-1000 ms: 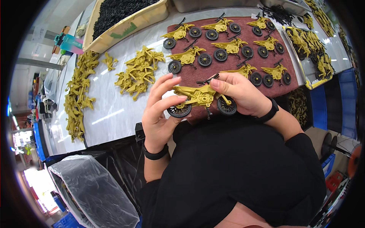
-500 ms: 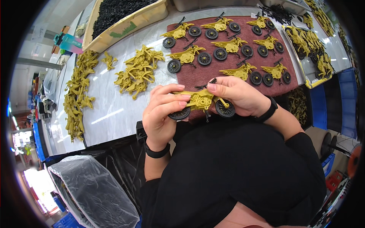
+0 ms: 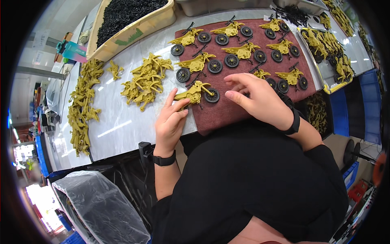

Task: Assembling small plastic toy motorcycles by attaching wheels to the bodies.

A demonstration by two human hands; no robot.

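Observation:
A yellow toy motorcycle [image 3: 196,96] with black wheels and handlebar lies at the left edge of a dark red cloth [image 3: 221,118]. My left hand [image 3: 170,124] has its fingers on the tail end, gripping it; the rear wheel is hidden there. To the right, my right hand [image 3: 260,99] hovers over the cloth, fingers apart and nothing in them. Beyond both hands, several similar toy motorcycles [image 3: 241,52] lie in rows. One yellow motorcycle [image 3: 261,74] is partly covered by my right hand.
Yellow plastic parts form a pile [image 3: 147,79] and a long heap [image 3: 83,110] on the left of the table. A cream bin [image 3: 158,20] of small black parts stands at the back left. On the right is a yellow-rimmed tray [image 3: 339,88] with more motorcycle pieces.
The toy motorcycle has gone from between both hands down onto the cloth's left side. My right hand has let go and moved right; my left hand stays at the tail.

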